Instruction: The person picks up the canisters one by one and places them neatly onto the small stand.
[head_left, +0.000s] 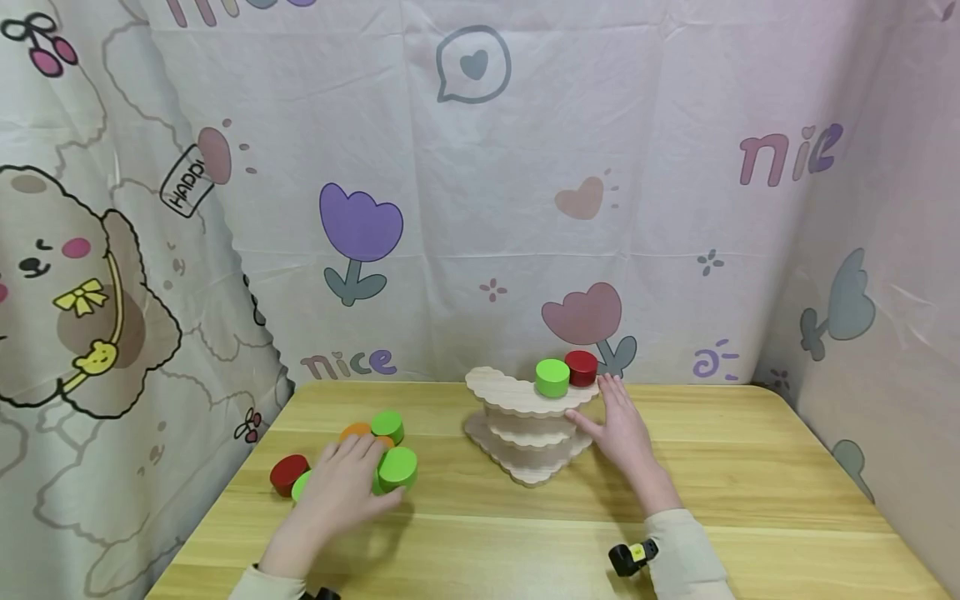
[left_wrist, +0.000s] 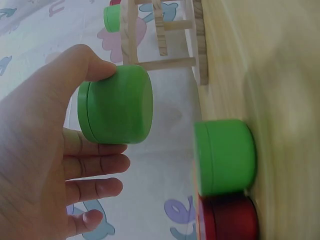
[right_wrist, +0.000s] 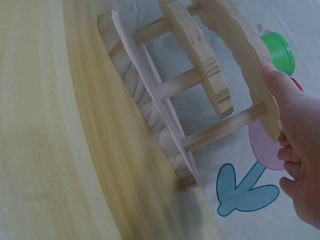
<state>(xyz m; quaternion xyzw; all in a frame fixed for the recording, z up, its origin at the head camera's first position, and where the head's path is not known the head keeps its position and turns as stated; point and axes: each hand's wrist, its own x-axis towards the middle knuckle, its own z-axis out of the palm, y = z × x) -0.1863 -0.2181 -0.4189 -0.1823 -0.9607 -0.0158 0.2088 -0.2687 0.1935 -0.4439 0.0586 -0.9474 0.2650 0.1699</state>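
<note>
My left hand (head_left: 341,487) pinches a green round tin (left_wrist: 117,105) with a seam near one end, thumb on one side and fingers on the other. It is held above the table at the left, over a group of similar tins. At the middle of the table stands a tiered wooden stand (head_left: 513,397) with scalloped edges. My right hand (head_left: 624,429) grips the right tip of its top board, thumb along the front edge (right_wrist: 267,100) and fingers round the far side. On that board, another green tin (head_left: 552,379) sits beside a red tin (head_left: 582,368).
Below and around my left hand are a red tin (head_left: 289,475), a green tin (head_left: 387,426) and orange tins (head_left: 356,431), partly hidden by the hand. A printed curtain (head_left: 465,208) hangs behind the wooden table (head_left: 480,542).
</note>
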